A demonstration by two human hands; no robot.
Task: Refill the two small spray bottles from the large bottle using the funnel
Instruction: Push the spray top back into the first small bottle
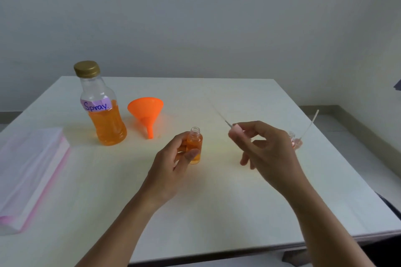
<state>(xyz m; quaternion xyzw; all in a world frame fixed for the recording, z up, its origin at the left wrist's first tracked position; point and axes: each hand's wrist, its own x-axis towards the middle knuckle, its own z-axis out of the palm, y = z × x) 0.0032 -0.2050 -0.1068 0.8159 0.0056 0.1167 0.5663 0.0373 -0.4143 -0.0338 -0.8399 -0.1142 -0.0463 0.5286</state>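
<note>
small spray bottle (pixel 194 146) upright on the table (pixel 249 97), near centre, neck open, orange liquid up to about the shoulder. left hand (pixel 173 165) wrapped around its body, thumb on the front. right hand (pixel 267 147) pinches a pink spray head (pixel 236 131), its thin dip tube (pixel 219 112) trailing up and away, blurred. second small bottle (pixel 294 140) mostly hidden behind the right hand, a loose sprayer tube (pixel 311 122) leaning beside it; its fill level cannot be read. large bottle (pixel 102 104), gold cap on, "spray" label, roughly half full, back left; orange funnel (pixel 146 112) lies on its side just beside it. folded plastic sheet (pixel 30 171) far left.

risks, as judged: the open bottle is narrow and light, so a nudge or loose grip could tip it; the tube could miss the neck or drip on the table.
</note>
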